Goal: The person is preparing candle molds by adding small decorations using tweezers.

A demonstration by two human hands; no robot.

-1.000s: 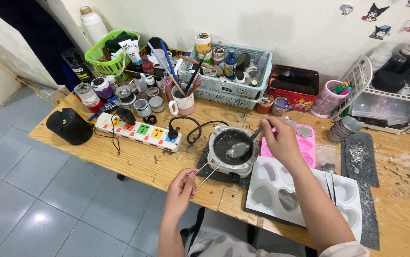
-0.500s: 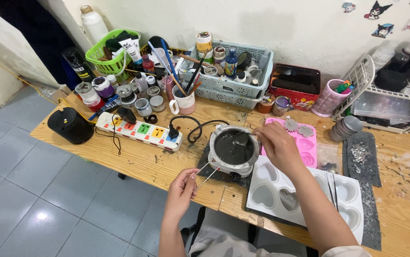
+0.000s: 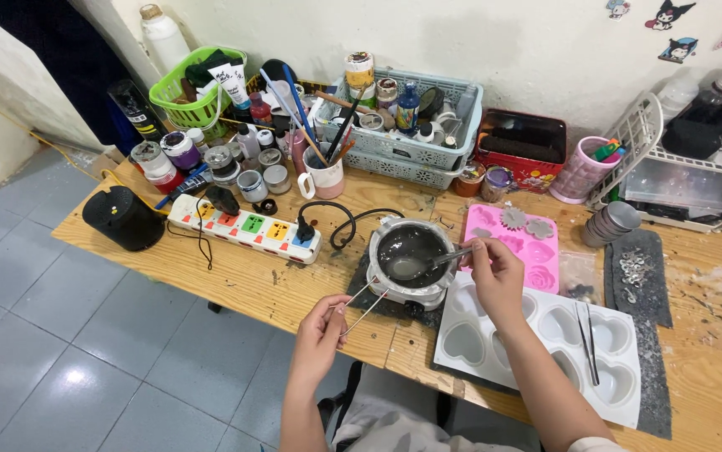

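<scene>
- The worktop (image 3: 235,280) is crowded along its far edge; the working zone sits near its middle, with a white power strip (image 3: 244,230) at about ten o'clock of the pot.
- The white heart mould (image 3: 545,343) lies at about four o'clock of the pot, just beside it, its cavities looking empty; a pink flower mould (image 3: 516,247) lies at three o'clock. In my judgement, a short, level carry toward a mould would keep drips off the wood.
- The small melting pot (image 3: 409,255) sits on a little heater, holding dark grey liquid. It looks light, so it should be steadied throughout.
- The right hand (image 3: 495,272) pinches the handle of a metal spoon (image 3: 418,265), thumb against fingertips, with the bowl in the liquid. Stirring is best done slowly, scraping the wall, and the spoon should be lifted only part full and wiped on the rim.
- The left hand (image 3: 319,335), at seven o'clock of the pot, is closed in a pinch on the thin wire handle (image 3: 363,303). A firm, low hold there would stop the pot from turning or tipping off the heater.
- The black cord (image 3: 336,222) loops at eleven o'clock, touching the pot's base area; it is best kept away from the spoon's path.
</scene>
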